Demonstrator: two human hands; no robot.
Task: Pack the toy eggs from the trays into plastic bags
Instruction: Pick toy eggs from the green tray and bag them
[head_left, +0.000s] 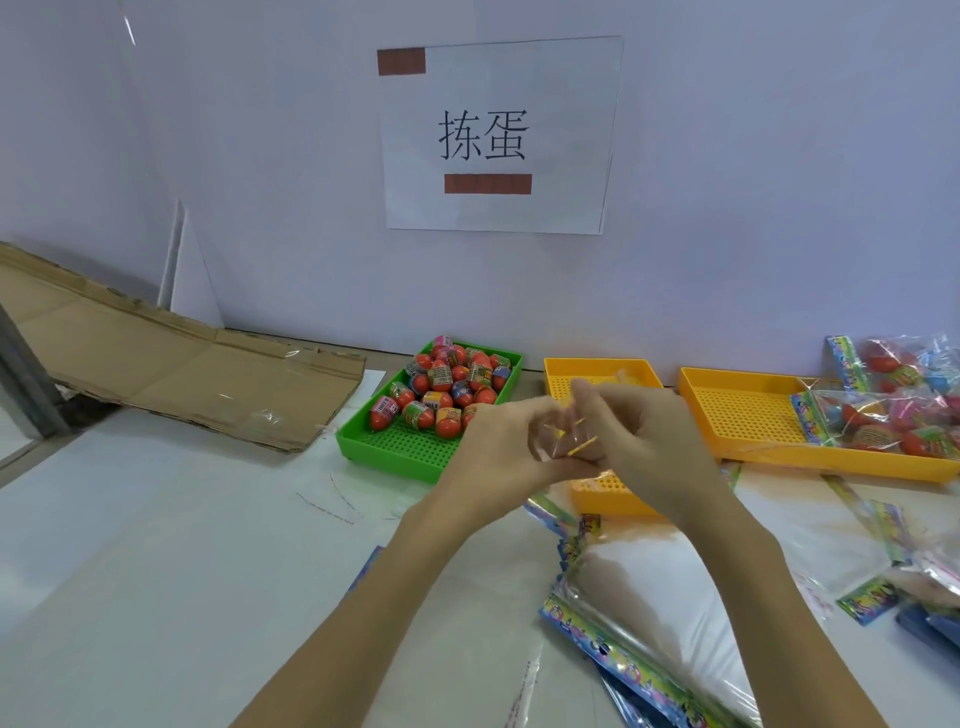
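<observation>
The green tray (395, 447) stands on the white surface (156, 545) close to the wall, and I use it as the landmark. The toy eggs (447, 387) lie in a heap in the far half of this tray; most of them are red with coloured labels, and the near half of the tray shows its bare perforated floor. Just to the right of the green tray, both hands meet above a small yellow tray (602, 376). The left hand (498, 447) and the right hand (639, 436) have their fingers curled, and together they pinch a thin clear plastic bag (563, 441) with yellow lines on it; the bag is crumpled between the fingertips, and I cannot tell if something is inside it. Further right of the green tray there is a large yellow tray (748, 415), and filled bags (883, 415) with eggs lie in its right part and behind it. In front of the green tray and to the right, a stack of empty bags (649, 613) with colourful printed headers lies flat on the surface. To the left of the green tray, a flattened cardboard sheet (171, 364) leans against the wall. Above the green tray, a paper sign (493, 135) with two printed characters hangs on the wall.
</observation>
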